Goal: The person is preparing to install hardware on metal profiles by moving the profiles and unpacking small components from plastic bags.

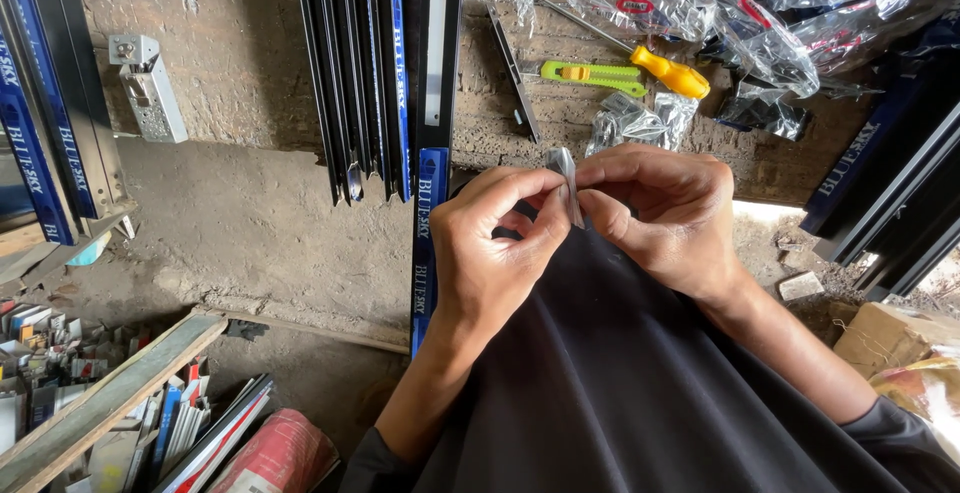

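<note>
At the centre of the frame we see both hands brought together over a dark cloth [620, 373] that fills the lower middle and right. The left hand [495, 253] and the right hand [660, 213] pinch a small clear plastic packet [566, 181] between them: the fingertips of each hand are closed on it from either side, thumbs and forefingers pressed tight, with the packet standing almost upright and its lower edge pointing down toward the cloth. What the packet holds we cannot tell. Just above the hands, in the upper middle, a bundle of black metal profiles [372, 73] with blue printed strips runs down from the top edge, and one blue strip continues down just left of the left wrist. To the upper right of the hands lie a green utility knife [592, 76] and a screwdriver with a yellow handle [672, 73], close beside each other on the brick surface, with crumpled clear plastic bags [740, 13] around and above them. In the upper left a small grey metal fitting [148, 88] rests against the brick wall. At the lower left a wooden plank [110, 398] crosses a heap of offcuts, and at the right edge sits a cardboard box [890, 338].
</note>
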